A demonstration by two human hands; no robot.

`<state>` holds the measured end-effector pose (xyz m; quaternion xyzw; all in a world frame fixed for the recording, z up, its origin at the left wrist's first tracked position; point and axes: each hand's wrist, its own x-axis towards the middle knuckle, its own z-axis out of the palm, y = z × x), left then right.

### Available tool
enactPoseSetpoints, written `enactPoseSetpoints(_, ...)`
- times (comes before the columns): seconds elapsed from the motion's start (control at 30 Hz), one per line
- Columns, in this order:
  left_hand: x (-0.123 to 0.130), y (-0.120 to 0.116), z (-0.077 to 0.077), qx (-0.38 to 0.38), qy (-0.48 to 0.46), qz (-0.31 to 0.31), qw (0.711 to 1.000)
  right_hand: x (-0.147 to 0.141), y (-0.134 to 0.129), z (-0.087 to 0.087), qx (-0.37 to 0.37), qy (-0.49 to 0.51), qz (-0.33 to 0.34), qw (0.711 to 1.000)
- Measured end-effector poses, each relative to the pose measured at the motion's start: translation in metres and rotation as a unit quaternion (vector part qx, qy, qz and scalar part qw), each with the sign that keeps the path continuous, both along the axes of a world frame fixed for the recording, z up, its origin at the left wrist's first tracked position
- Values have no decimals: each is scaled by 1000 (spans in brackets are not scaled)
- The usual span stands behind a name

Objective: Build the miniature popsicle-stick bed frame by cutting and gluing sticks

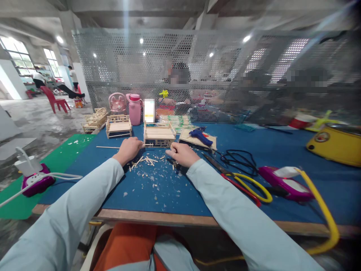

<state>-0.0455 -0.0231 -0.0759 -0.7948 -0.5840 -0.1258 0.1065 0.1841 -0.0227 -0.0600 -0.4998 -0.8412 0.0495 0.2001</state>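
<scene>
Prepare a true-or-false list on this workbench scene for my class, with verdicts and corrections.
1. A small wooden frame stands beyond the hands. True.
2. Both hands wear gloves. False: the left hand and right hand are bare.
3. Wooden bits lie scattered on the blue tabletop. True.
4. The yellow pot stands at the table's left end. False: the yellow pot is on the right.
5. The blue glue gun lies right of the pink jug. True.

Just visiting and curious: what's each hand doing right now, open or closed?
Left hand: closed, apparently pinching a thin stick.
Right hand: fingers curled; whether it grips anything can't be told.
</scene>
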Motion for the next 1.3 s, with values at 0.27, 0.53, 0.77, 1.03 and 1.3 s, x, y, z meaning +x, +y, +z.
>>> enactPoseSetpoints(0.27,-4,3,-11,-57,-20,-124,990,-1,2,-6,6,-65,22,998)
enactPoseSetpoints(0.53,-5,-9,0,-92,-95,-150,980,-26,-7,-13,28,-90,123,988)
enactPoseSetpoints(0.77,-5,-11,2,-66,-142,-152,976,-27,-4,-16,32,-71,102,992)
enactPoseSetpoints(1.03,-6,-8,0,5,-223,-86,971,-13,-5,-10,34,68,124,989)
enactPoseSetpoints(1.3,27,-26,4,-33,-245,-198,949,-24,-11,-9,40,193,144,970)
